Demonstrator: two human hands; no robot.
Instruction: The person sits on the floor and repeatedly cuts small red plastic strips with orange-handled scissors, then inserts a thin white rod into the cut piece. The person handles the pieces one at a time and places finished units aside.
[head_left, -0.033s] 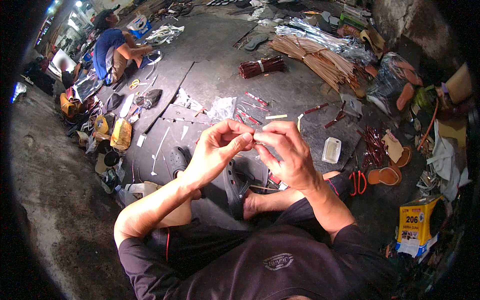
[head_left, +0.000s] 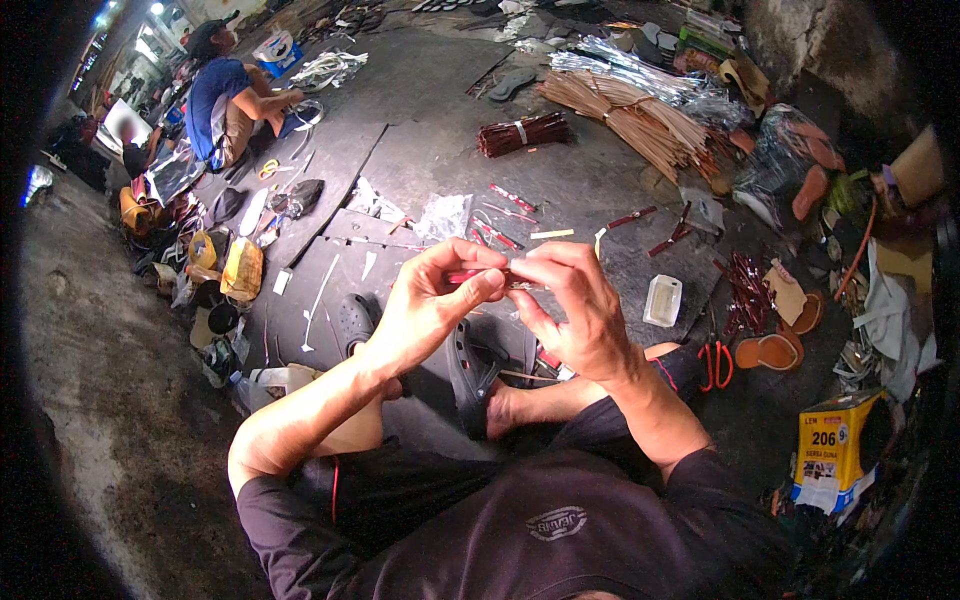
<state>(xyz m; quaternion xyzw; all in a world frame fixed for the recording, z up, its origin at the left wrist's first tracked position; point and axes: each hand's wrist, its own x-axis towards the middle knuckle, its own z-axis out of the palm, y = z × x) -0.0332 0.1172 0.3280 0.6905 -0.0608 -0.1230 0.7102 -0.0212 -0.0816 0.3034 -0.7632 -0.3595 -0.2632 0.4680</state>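
Note:
In front of my crossed legs, both hands meet over a narrow dark red strap (head_left: 462, 275). My left hand (head_left: 425, 310) is closed on it, thumb against the curled forefinger. With thumb and fingertips, my right hand (head_left: 580, 310) pinches its other end, which the fingers partly hide. Beyond them lie several similar red strap pieces (head_left: 628, 216) with pale bits, a pale yellow strip (head_left: 552, 234) and a clear plastic bag (head_left: 446, 216). A small white plastic tub (head_left: 663, 300) stands right of my right hand.
Red-handled scissors (head_left: 716, 366), tan sandals (head_left: 770, 352) and a yellow can (head_left: 838, 450) lie to my right. Farther off are a bundle of dark red strips (head_left: 523, 133) and a pile of brown strips (head_left: 640, 120). Another person (head_left: 225, 100) sits at the far left.
More of the red strap now shows between my left thumb and fingers. My fingers have shifted slightly; both arms stay in place.

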